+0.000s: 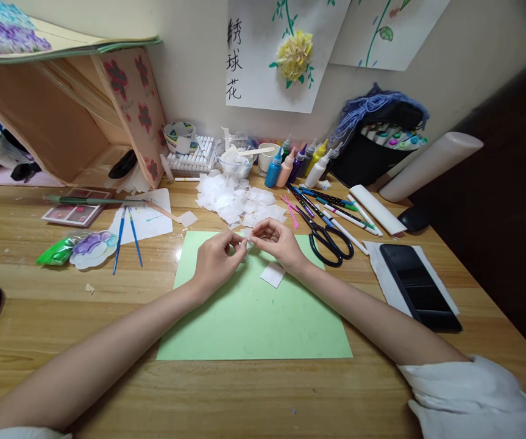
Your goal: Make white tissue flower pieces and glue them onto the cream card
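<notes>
Left hand (218, 259) and right hand (281, 245) pinched a white scrap (247, 233)! The paper pile (223, 198) sat at eleven o'clock; the white square (272, 275) lay at five, right hand nearer.

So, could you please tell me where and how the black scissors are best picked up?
Probably by the handle loops, reaching down from the near side: the scissors lie with their loops toward the person and their blades pointing away toward the pens. A white pen lies close along their right, so coming from there looks more awkward.
</notes>
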Demonstrator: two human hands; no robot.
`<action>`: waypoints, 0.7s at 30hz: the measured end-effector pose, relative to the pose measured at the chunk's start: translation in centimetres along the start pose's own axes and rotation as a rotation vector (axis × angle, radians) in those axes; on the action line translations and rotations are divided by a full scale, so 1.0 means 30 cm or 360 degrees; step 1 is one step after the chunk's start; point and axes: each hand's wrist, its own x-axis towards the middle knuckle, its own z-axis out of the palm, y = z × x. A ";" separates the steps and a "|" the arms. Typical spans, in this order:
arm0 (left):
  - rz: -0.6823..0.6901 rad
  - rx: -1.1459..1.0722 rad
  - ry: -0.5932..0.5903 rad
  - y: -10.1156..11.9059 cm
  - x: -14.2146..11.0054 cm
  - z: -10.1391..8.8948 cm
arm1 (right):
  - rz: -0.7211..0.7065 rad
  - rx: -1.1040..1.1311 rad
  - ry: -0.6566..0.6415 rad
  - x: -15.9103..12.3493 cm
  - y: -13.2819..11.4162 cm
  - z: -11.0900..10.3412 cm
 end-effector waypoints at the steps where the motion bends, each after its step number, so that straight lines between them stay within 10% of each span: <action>1: -0.0014 -0.0004 -0.0023 0.002 -0.001 -0.001 | -0.0032 -0.0025 0.0008 -0.001 0.000 0.000; 12: 0.0020 -0.0060 -0.0160 0.016 -0.005 -0.012 | -0.0528 -0.0568 0.0024 -0.046 -0.026 0.026; 21: -0.0132 -0.0142 -0.0060 0.006 0.008 -0.009 | -0.0364 -0.0418 0.0201 -0.017 -0.013 0.008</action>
